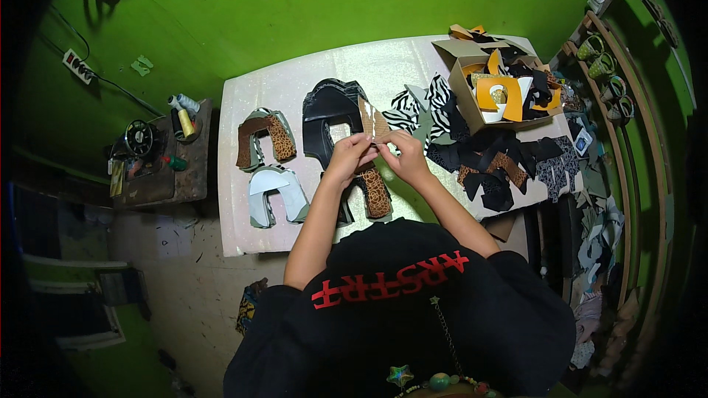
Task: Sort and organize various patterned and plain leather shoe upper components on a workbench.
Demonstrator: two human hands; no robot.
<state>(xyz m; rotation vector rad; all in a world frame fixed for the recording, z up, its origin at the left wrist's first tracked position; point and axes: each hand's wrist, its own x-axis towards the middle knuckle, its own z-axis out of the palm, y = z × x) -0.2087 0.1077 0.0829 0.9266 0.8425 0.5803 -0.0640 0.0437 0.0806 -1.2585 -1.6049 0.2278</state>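
Observation:
Over the middle of the white table, my left hand and my right hand meet, with thumbs and fingertips pinched together. Between them they hold the lower end of a tan piece with a pale stripe; its exact outline is partly hidden by my fingers. Right beside my left hand lies a stack of black curved cut pieces. Below my hands is a leopard-print stack, partly covered. Zebra-print pieces lie just beyond my right hand.
At left on the table are a brown and leopard U-shaped stack and a pale blue one. A cardboard box of scraps stands at the far right, with black scraps before it. A sewing machine sits left.

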